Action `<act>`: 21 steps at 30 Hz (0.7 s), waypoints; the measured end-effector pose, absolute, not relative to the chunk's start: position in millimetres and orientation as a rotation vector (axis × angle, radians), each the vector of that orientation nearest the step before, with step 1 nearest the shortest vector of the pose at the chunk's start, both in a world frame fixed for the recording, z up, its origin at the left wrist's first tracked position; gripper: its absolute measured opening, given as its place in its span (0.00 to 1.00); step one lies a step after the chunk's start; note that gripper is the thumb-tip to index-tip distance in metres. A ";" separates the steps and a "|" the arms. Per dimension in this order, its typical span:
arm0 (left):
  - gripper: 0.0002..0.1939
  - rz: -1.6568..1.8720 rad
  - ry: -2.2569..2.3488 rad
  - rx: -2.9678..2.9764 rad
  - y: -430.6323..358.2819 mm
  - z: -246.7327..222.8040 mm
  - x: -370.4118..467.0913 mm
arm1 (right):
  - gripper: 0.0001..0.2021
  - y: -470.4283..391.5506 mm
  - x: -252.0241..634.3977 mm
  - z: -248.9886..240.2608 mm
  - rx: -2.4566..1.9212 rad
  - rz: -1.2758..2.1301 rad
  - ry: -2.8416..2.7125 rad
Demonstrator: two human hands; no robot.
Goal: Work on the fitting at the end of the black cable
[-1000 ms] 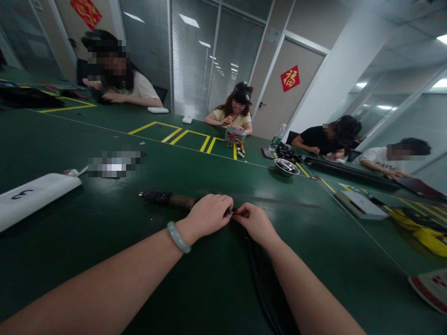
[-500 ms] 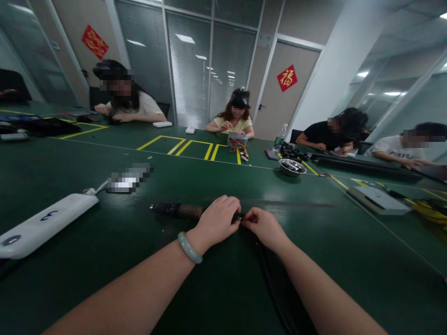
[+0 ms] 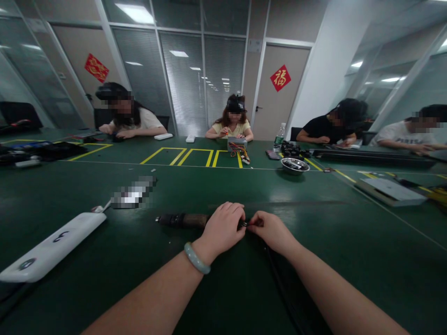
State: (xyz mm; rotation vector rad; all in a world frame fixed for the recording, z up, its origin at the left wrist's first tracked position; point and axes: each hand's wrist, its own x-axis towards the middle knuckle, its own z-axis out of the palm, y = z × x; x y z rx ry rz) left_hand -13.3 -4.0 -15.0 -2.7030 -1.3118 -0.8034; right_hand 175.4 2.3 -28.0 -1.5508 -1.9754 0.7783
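Observation:
A dark cylindrical tool (image 3: 195, 220) with a brown middle section and a metal tip at its left end lies on the green table (image 3: 139, 260). My left hand (image 3: 226, 227), with a pale green bangle at the wrist, is wrapped round its right end. Just to the right, my right hand (image 3: 270, 229) pinches something small and partly reddish at that end; the fingers hide most of it. A black cable (image 3: 279, 279) runs from beneath my right hand down toward the near edge.
A white power strip (image 3: 56, 246) lies at left, a blurred-out flat object (image 3: 134, 193) beyond it. Farther back are a metal bowl (image 3: 295, 165), a grey box with wires (image 3: 237, 145), a bottle (image 3: 280, 136) and a flat pale box (image 3: 391, 190). Several people sit across the table.
The view has tilted and shifted, so the scene sits slightly lower. Both hands keep their places at the tool's right end, with only slight finger movement.

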 end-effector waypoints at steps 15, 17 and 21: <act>0.05 -0.763 -1.285 -2.719 -3.1 -17.0 -13.1 | 0.03 -0.3 175.3 -25.4 -1.572 0.825 -1.952; 0.05 -0.757 -1.288 -2.725 -3.7 -15.9 -12.9 | 0.03 -0.6 175.5 -25.0 -1.577 0.815 -1.954; 0.05 -0.764 -1.304 -2.738 -4.4 -15.6 -13.3 | 0.03 -0.5 176.0 -24.8 -1.567 0.799 -1.966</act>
